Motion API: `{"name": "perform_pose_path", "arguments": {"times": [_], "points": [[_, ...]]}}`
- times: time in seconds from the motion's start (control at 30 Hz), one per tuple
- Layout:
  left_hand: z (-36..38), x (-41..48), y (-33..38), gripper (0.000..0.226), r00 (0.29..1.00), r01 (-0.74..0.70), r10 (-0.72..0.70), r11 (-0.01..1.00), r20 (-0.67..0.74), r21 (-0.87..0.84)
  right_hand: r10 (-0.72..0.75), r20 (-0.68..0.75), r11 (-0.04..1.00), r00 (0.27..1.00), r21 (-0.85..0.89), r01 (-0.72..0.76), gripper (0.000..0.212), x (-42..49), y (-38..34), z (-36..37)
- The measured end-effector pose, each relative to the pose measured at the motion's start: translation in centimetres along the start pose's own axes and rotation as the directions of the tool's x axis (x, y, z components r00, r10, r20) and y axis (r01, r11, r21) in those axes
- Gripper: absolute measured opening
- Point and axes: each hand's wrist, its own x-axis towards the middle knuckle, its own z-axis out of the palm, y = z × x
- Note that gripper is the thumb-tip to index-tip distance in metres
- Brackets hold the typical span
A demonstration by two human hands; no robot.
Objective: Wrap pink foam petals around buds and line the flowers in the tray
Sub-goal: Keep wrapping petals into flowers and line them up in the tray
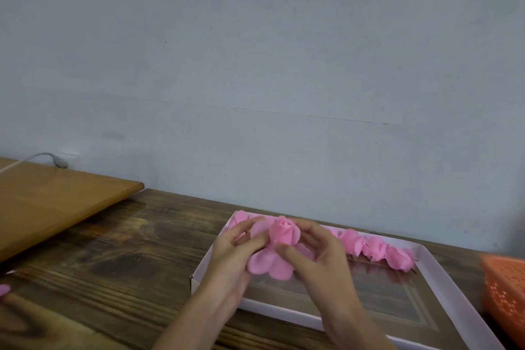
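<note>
Step in hand, as I judge it: wrapping. In the lower middle of the frame I have the flower up between both hands, just above the far-left corner of the tray (454,291). The left hand (234,253) cups it from the left, fingers (245,231) curled against the outer petals. The right hand (322,250) closes in from the right, its thumb pressing the foam just under the bud (281,231). Both sets of fingers are grasping the flower, neither is released.

The bud stands upright and tightly rolled in the centre. A lower ring of pink foam petals (270,266) hangs loose and splayed beneath it, so I take this flower as only part wrapped.

Along the tray's far edge, running to the right, lies a row of finished flowers (375,247), touching one another. The near part of the tray floor is uncovered. An orange basket (505,293) sits at the right frame edge, a wooden board (56,202) at the left on the surface (127,250).

Next I would fold the loose petals up snug round the bud. Then I would set the flower into the row without crushing its neighbours.
</note>
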Motion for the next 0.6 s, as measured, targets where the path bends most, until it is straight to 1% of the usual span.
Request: {"name": "perform_pose_path", "arguments": {"times": [0.13, 0.2, 0.3, 0.43, 0.6], "points": [[0.1, -0.2, -0.4, 0.040, 0.990, -0.089, 0.095, 0.994, -0.108, 0.057, -0.006, 0.045, 1.000, 0.999, -0.003, 0.006, 0.032, -0.1, -0.1, 0.2], [0.2, -0.2, -0.4, 0.038, 0.982, -0.134, 0.144, 0.987, -0.125, 0.088, 0.003, 0.058, 1.000, 0.998, -0.008, -0.003, 0.029, -0.2, -0.2, 0.2], [0.2, -0.3, -0.2, 0.032, 0.972, -0.189, 0.201, 0.977, -0.118, 0.103, 0.002, 0.085, 1.000, 0.996, -0.029, 0.000, 0.027, -0.1, -0.4, 0.1], [0.1, -0.5, 0.4, 0.027, 0.971, -0.210, 0.221, 0.970, -0.086, 0.126, -0.003, 0.110, 0.994, 0.994, -0.109, 0.015, 0.033, 0.0, -0.7, 0.1], [0.0, -0.7, 0.8, 0.040, 0.977, -0.202, 0.209, 0.967, -0.032, 0.154, 0.011, 0.128, 0.979, 0.992, -0.205, 0.015, 0.027, -0.1, -1.1, 0.2]]}}
